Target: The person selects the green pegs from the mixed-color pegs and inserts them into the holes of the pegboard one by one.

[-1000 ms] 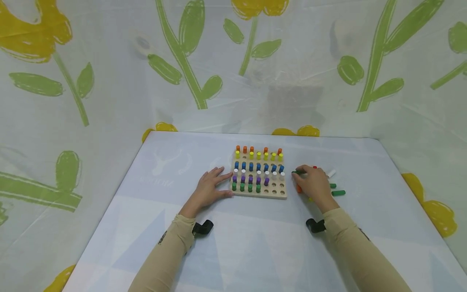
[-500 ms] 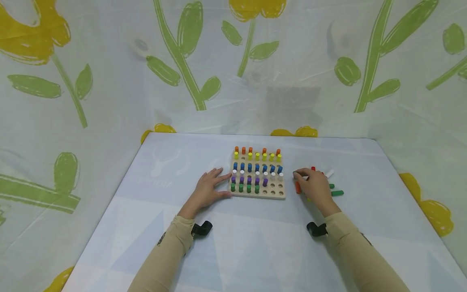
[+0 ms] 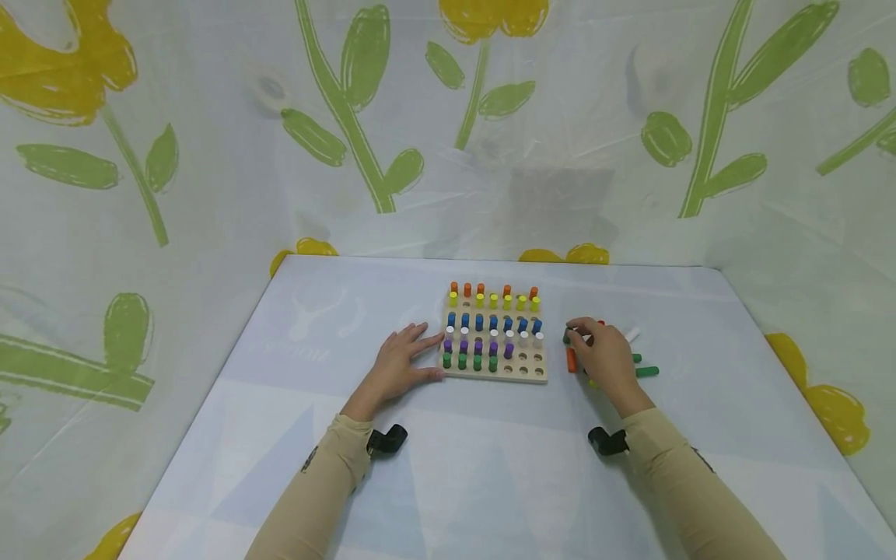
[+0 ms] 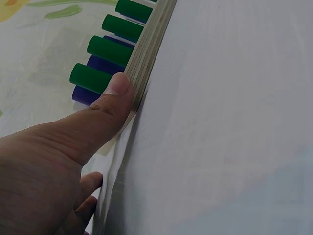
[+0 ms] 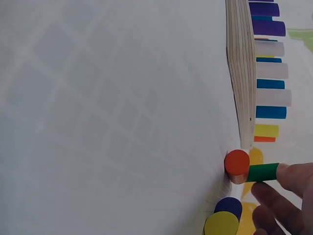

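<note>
A wooden peg board (image 3: pixel 494 336) lies in the middle of the table, with rows of orange, yellow, blue, white, purple and green pegs standing in it. My left hand (image 3: pixel 399 364) rests flat beside its left edge; the thumb (image 4: pixel 105 105) presses the board's edge (image 4: pixel 146 54) by the green pegs. My right hand (image 3: pixel 603 356) is to the right of the board and pinches a green peg (image 3: pixel 568 334), whose shaft (image 5: pixel 262 172) shows in the right wrist view just above an orange peg (image 5: pixel 237 164) lying on the table.
Loose pegs lie around the right hand: orange (image 3: pixel 571 360), green (image 3: pixel 647 372), white (image 3: pixel 633 334), plus a dark blue one (image 5: pixel 228 206) and a yellow one (image 5: pixel 221 224). The table (image 3: pixel 490 459) is hemmed in by floral cloth walls (image 3: pixel 210 155) on three sides.
The right hand has shifted slightly at the loose pegs while keeping the green peg in its fingertips. The left hand has stayed at the board's edge.
</note>
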Demonstrator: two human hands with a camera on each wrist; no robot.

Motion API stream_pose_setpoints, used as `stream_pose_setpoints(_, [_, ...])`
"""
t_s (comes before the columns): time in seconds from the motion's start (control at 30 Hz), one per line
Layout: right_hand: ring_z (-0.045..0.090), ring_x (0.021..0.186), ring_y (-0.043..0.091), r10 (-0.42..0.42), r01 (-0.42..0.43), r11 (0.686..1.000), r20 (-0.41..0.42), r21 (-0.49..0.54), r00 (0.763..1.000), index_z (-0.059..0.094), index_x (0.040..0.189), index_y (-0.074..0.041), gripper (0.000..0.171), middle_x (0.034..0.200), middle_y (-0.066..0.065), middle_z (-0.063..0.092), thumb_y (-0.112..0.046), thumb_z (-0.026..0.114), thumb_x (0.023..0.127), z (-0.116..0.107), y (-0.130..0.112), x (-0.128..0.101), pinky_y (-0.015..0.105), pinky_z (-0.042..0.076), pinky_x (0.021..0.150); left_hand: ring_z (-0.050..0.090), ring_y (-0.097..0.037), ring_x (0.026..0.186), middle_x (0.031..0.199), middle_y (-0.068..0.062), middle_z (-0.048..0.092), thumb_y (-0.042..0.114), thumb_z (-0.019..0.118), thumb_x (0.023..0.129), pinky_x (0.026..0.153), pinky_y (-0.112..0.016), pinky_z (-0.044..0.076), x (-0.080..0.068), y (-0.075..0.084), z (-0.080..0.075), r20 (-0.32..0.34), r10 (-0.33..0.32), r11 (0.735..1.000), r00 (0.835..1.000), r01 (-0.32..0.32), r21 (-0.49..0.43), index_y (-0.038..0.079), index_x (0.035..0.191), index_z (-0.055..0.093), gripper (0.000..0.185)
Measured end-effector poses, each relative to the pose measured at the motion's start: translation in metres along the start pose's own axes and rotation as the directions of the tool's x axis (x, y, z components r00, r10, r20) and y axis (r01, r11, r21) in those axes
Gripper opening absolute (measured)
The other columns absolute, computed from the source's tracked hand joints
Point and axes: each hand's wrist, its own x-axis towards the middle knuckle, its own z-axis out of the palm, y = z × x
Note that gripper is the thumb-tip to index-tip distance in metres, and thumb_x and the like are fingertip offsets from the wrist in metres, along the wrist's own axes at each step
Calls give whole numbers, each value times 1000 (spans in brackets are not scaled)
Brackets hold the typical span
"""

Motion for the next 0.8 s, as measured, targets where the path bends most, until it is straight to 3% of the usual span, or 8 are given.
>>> stream_pose_setpoints(0.43, [59,87,28,48,-48,999,35,-11,998,68,121,-4,25,110,14,73,-16,68,99,0,1,2,35,48,71,18,-36,154,165,-13,30,50,77,86,126,-56,6,2,-3,1,1,-2,1000,1000,2,6,25,153,48,77])
stream_pose_setpoints(0.8, [60,87,28,46,-46,999,17,-14,999,68,120,-2,25,109,15,72,-16,67,99,-2,-3,1,35,48,70,18,-36,154,165,-13,30,51,77,87,126,-55,6,2,-3,1,10,-8,1000,1000,8,14,26,154,47,78])
